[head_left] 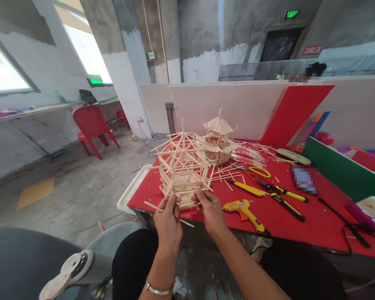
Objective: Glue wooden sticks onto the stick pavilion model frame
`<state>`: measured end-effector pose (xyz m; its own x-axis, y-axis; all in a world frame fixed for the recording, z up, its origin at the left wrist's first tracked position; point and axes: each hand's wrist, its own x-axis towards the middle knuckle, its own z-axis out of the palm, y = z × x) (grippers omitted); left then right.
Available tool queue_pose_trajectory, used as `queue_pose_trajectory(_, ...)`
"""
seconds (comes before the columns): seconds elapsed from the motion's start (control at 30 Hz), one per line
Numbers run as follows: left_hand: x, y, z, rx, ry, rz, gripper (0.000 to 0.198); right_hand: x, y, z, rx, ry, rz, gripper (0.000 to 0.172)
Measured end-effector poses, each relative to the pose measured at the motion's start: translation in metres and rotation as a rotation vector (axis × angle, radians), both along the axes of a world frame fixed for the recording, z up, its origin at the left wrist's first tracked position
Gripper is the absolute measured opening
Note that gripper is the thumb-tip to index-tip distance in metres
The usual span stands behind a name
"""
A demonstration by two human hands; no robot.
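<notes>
Stick frame [183, 166] at centre of the picture, base down on the near left corner of the red table [300, 225], close to the front edge. Left hand [168, 221] closed round a single stick [150, 206], fingertips up against the frame's lower rail. Right hand [210, 210] pinching that same rail from the right.

Progress, as a judgement: six-sided walls stacked, roof ribs meeting at a peak, yet open lattice only, no covering. Far barer than the finished pavilion [218, 139] touching it or just behind, up and to the right. Skeleton likely near complete; roof skin and trim left. Stock at hand: loose sticks [225, 173] strewn right of the frame, a wrapped bundle [248, 156] beyond.

Edges: front table edge right under both hands, so little margin toward the lap. Left edge just beside the frame, with a white tray [131, 189] jutting out past it. Glue gun [245, 210] just right of the right hand, a knife [246, 188] and cutters [281, 196] farther right, scissors [256, 170] above them, black cable [340, 216] at lower right.

Open room: bare red strip along the front between gun and cable, and free air above the peak. Red chair [92, 125] well apart at upper left.
</notes>
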<state>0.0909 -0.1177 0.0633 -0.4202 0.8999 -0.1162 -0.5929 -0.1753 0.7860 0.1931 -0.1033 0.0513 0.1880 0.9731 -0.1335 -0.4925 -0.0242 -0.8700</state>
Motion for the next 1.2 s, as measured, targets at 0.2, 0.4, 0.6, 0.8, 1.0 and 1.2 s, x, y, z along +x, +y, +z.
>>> queue_pose_trajectory(0.2, 0.001, 0.0, 0.0, -0.001, -0.001, 0.012, 0.023, 0.0, 0.0, -0.003, 0.012, -0.016, 0.015, 0.036)
queue_pose_trajectory(0.4, 0.001, -0.001, 0.0, -0.005, -0.001, 0.016, 0.025, 0.001, -0.001, -0.006, 0.012, -0.028, 0.013, 0.035)
queue_pose_trajectory(0.6, 0.002, -0.011, 0.004, -0.017, -0.054, -0.022, 0.028, 0.001, -0.009, -0.01, 0.008, 0.028, -0.017, 0.034)
queue_pose_trajectory(0.8, 0.002, -0.027, 0.01, -0.03, -0.227, -0.249, 0.023, 0.01, -0.036, -0.004, -0.028, 0.158, -0.005, 0.032)
queue_pose_trajectory(1.0, 0.024, -0.05, 0.005, 0.011, -0.189, -0.495, 0.024, 0.032, -0.055, 0.005, -0.054, 0.302, 0.041, 0.03)
queue_pose_trajectory(1.2, 0.05, -0.06, -0.001, 0.101, 0.042, -0.468, 0.034, 0.047, -0.066, 0.008, -0.054, 0.359, 0.079, 0.029)
